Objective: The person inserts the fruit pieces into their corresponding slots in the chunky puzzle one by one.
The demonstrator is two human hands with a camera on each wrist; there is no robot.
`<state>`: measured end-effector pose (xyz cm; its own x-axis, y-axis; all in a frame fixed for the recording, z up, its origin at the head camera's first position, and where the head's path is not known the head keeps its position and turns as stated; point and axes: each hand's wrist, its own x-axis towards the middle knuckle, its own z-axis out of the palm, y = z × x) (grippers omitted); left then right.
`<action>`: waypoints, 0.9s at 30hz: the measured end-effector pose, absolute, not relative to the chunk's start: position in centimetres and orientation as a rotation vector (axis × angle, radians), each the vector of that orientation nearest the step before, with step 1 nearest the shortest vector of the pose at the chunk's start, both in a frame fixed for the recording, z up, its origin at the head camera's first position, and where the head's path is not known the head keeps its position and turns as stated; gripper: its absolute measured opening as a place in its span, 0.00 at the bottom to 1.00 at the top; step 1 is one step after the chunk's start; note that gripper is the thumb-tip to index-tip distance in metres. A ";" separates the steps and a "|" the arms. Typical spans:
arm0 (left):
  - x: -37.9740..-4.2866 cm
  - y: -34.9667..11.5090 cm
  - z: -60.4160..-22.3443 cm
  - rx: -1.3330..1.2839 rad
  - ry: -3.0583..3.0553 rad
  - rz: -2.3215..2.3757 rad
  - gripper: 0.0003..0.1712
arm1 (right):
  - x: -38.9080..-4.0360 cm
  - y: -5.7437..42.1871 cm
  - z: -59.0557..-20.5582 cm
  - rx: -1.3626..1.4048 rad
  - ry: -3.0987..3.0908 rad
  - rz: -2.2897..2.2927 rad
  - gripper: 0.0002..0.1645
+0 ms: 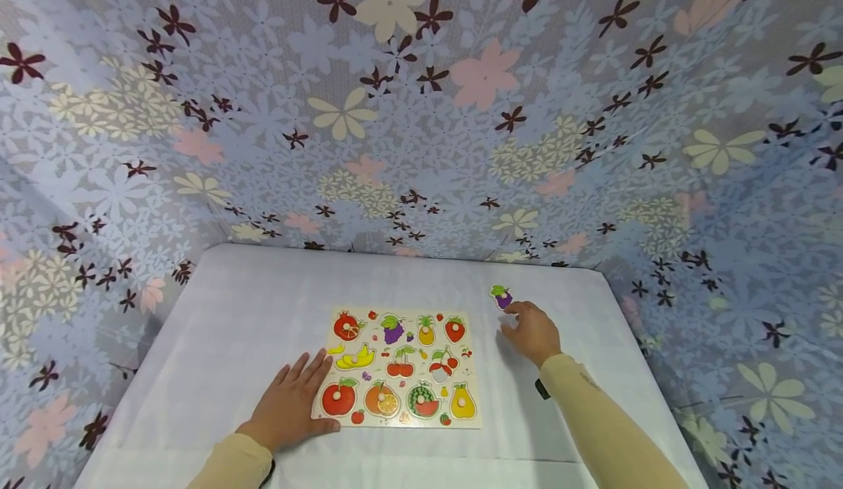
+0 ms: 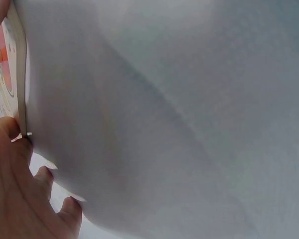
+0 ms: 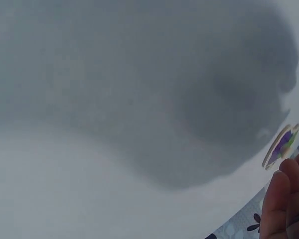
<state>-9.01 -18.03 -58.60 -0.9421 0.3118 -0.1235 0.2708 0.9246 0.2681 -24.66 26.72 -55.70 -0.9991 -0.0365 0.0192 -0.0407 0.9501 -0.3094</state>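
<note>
A wooden fruit puzzle board (image 1: pixel 421 397) lies on the white-covered table. My left hand (image 1: pixel 290 405) rests at its left edge, fingers spread and the thumb along the near left corner. The left wrist view shows fingertips (image 2: pixel 24 144) right at the board's side. Beyond the board's right edge, my right hand (image 1: pixel 532 334) reaches over the cloth with its index fingertip at the near edge of a purple grape puzzle piece (image 1: pixel 503 297). In the right wrist view the grape piece (image 3: pixel 281 145) shows just past loosely bent fingers (image 3: pixel 276 199), not between them.
Knobbed fruit pieces sit in the board, among them a banana (image 1: pixel 356 358), a watermelon (image 1: pixel 422 400) and a pear (image 1: pixel 462 401). A grape picture (image 1: pixel 393 330) shows at the board's upper middle. Flower-patterned fabric (image 1: pixel 408 145) rises behind the table and at both sides.
</note>
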 end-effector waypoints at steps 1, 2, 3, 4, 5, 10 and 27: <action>-9.0 -18.1 -58.7 0.442 2.922 0.367 0.65 | -24.9 26.7 -55.7 0.064 -3.091 0.494 0.22; -9.0 -18.1 -58.7 0.436 2.922 0.366 0.65 | -25.2 26.8 -55.8 0.065 -3.091 0.495 0.23; -9.0 -18.2 -58.8 0.431 2.922 0.373 0.65 | -25.4 26.9 -55.8 0.071 -3.089 0.497 0.23; -9.0 -18.2 -58.8 0.428 2.922 0.368 0.65 | -25.7 27.0 -55.9 0.070 -3.088 0.503 0.23; -9.0 -18.2 -58.8 0.425 2.920 0.370 0.65 | -25.9 27.2 -56.0 0.071 -3.083 0.512 0.23; -9.0 -18.1 -58.8 0.427 2.919 0.381 0.65 | -26.9 27.9 -56.6 0.075 -3.072 0.552 0.26; -9.3 -18.1 -58.7 0.407 2.908 0.341 0.65 | -29.6 27.2 -58.0 0.078 -3.090 0.580 0.29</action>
